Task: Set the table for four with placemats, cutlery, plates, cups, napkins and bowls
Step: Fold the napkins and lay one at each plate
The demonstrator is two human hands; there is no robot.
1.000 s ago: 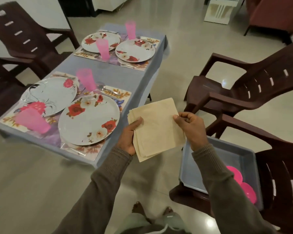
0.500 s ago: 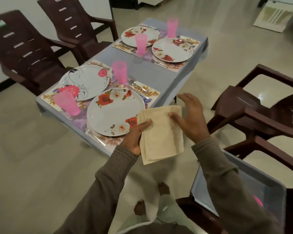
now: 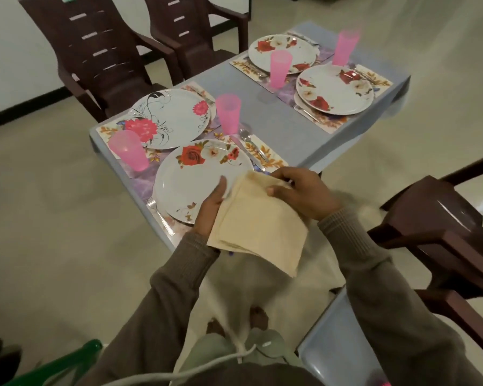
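Holding: we grip a stack of folded beige paper napkins (image 3: 258,224) in both hands, at the near corner of the grey-blue rectangular table (image 3: 279,126).
Left hand: our left hand (image 3: 211,211) clasps the stack's left edge, thumb on top, fingers beneath.
Right hand: our right hand (image 3: 300,195) pinches the stack's far upper corner, fingers curled round it.
Napkin position: the stack overlaps the near rim of the nearest white round plate with red roses (image 3: 201,179) and hangs past the table's edge over the floor.
Edges: that plate sits on a floral placemat (image 3: 265,154) close to the table's near edge; a steel fork (image 3: 159,214) lies just beside the plate's left, a steel spoon (image 3: 253,144) to its right.
Room: bare table shows in the middle strip between the two pairs of settings; pale floor lies open to our left.
Chairs: a dark brown plastic armchair (image 3: 444,218) stands close on our right.
Cups: four translucent pink plastic tumblers (image 3: 228,114) stand upright, one by each plate; we cannot tell whether they hold anything.
Tub: a grey-blue plastic tub (image 3: 335,344) sits low at our right, near the chair; we see something pink at its bottom edge, too blurred to tell.
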